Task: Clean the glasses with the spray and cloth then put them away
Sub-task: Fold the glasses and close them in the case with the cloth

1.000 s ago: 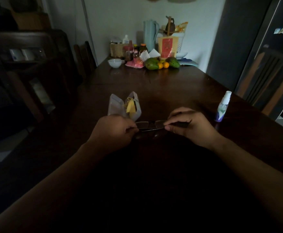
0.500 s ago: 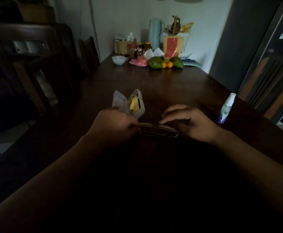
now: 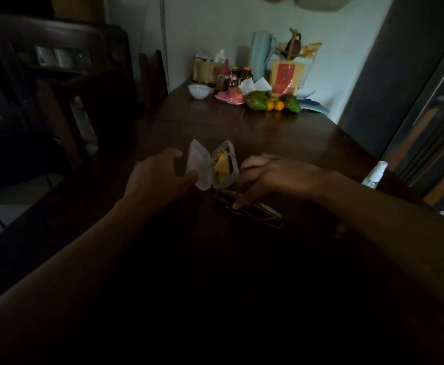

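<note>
The folded glasses [image 3: 261,210] lie on the dark wooden table [image 3: 281,138] just in front of an open translucent case [image 3: 199,167]. A yellow cloth [image 3: 221,164] sits in the case's right half. My left hand [image 3: 157,177] grips the case's left half between thumb and fingers. My right hand [image 3: 271,177] lies over the left end of the glasses and pinches them, thumb on the near side, fingers over the far side. The white spray bottle [image 3: 373,175] stands to the right, beyond my right forearm.
At the table's far end stand a white bowl [image 3: 199,90], jars and bottles, a pale blue jug [image 3: 260,54] and green and orange fruit [image 3: 268,102]. Dark wooden chairs [image 3: 57,83] line the left side. A chair back [image 3: 431,143] stands at the right edge.
My left hand let go of the glasses and moved up-left to grip the case. The glasses now lie folded on the table, and my right hand has moved left over them.
</note>
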### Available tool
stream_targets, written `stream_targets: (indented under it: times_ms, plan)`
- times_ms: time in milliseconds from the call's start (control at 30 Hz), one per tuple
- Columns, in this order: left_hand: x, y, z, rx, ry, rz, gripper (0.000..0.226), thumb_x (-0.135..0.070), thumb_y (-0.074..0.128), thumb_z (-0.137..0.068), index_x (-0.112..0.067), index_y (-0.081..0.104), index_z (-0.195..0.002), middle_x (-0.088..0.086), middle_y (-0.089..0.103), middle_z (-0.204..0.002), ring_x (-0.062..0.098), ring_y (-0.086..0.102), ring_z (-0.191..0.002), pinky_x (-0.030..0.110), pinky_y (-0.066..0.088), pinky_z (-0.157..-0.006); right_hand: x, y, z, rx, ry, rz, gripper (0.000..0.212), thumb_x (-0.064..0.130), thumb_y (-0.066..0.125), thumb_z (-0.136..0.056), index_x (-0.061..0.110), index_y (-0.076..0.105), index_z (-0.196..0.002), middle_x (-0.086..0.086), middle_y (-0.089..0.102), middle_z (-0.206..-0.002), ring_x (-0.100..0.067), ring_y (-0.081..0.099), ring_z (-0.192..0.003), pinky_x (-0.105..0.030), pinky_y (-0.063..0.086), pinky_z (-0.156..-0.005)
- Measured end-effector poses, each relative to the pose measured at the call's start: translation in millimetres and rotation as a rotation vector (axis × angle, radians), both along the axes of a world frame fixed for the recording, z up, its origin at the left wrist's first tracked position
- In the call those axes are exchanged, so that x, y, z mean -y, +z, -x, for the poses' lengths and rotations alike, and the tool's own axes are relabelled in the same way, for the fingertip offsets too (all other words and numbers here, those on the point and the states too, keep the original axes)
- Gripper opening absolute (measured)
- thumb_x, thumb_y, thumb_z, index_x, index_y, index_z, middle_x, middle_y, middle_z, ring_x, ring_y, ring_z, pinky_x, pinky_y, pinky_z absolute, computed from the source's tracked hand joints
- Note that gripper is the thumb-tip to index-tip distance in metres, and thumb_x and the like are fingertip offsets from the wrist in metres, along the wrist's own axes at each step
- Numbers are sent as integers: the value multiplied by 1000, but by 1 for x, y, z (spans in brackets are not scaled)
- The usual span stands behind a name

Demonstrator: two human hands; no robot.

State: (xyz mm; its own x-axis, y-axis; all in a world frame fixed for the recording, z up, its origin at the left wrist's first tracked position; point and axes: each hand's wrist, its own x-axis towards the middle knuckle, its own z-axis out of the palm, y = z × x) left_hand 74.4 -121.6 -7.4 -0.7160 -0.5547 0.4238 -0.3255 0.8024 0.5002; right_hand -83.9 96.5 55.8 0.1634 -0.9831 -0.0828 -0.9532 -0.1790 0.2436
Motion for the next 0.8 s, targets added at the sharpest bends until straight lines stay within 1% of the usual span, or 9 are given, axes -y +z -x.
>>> stream_targets:
  times_ms: [100, 167, 267, 333, 433, 533, 633, 733, 800]
  plan:
    - [1, -4, 6, 10, -71, -29, 43, -56, 56, -78, -24, 63, -107, -10, 63, -86, 7, 58, -73, 24, 39, -59, 5, 0, -3, -12, 41, 37, 36, 25, 61, -90, 43, 68, -120, 11, 58, -135, -17, 35, -131, -42, 37, -97]
    - [3, -5, 8, -5, -96, -39, 32, -50, 53, -79, -24, 66, -93, -11, 62, -75, 7, 58, -67, 22, 39, -55, 7, -1, -6, -26, 79, 33, 33, 28, 66, -89, 42, 70, -118, 11, 57, -138, -18, 34, -132, -42, 38, -98]
    - [10, -3, 8, -53, -79, -84, 25, -39, 55, -77, -21, 69, -87, -4, 68, -75, 15, 64, -71, 29, 51, -62, 10, -2, -13, -9, 116, 27, 28, 32, 69, -85, 40, 73, -112, 14, 58, -138, -18, 38, -132, -44, 39, -100]
    - [16, -3, 5, -90, -53, -101, 28, -37, 54, -74, -18, 71, -84, 0, 70, -75, 18, 66, -72, 33, 52, -65, 13, -3, -18, -1, 121, 10, 28, 36, 63, -84, 38, 74, -109, 19, 62, -131, -19, 47, -128, -47, 42, -98]
    - [25, -3, 4, -144, -8, -127, 24, -34, 60, -73, -18, 73, -85, 1, 72, -78, 18, 67, -75, 32, 52, -69, 16, -4, -21, 98, 47, -47, 37, 30, 67, -77, 38, 72, -113, 19, 69, -118, -17, 53, -121, -49, 45, -94]
    - [29, -3, 3, -189, 30, -163, 18, -29, 66, -73, -20, 73, -87, -5, 71, -78, 13, 67, -75, 31, 53, -67, 18, -4, -23, 151, -35, -98, 44, 42, 56, -75, 42, 68, -117, 19, 67, -116, -10, 49, -117, -44, 45, -92]
    - [30, -3, 3, -206, 14, -179, 23, -32, 65, -69, -22, 74, -88, -3, 74, -82, 12, 68, -77, 32, 55, -71, 20, -5, -23, 143, -83, -116, 46, 55, 45, -71, 43, 66, -110, 22, 64, -115, -7, 46, -115, -43, 45, -92]
    - [29, -2, 3, -204, -2, -193, 30, -33, 66, -68, -23, 73, -96, -4, 73, -88, 12, 68, -82, 33, 56, -76, 24, -5, -22, 194, -124, -177, 42, 58, 48, -72, 40, 66, -105, 21, 63, -113, -10, 49, -112, -44, 46, -93]
    - [27, 0, 2, -211, -23, -184, 29, -32, 66, -66, -25, 73, -94, -6, 73, -84, 10, 68, -79, 35, 57, -75, 28, -4, -22, 206, -162, -235, 35, 55, 55, -77, 37, 66, -105, 21, 62, -108, -10, 53, -109, -44, 48, -92]
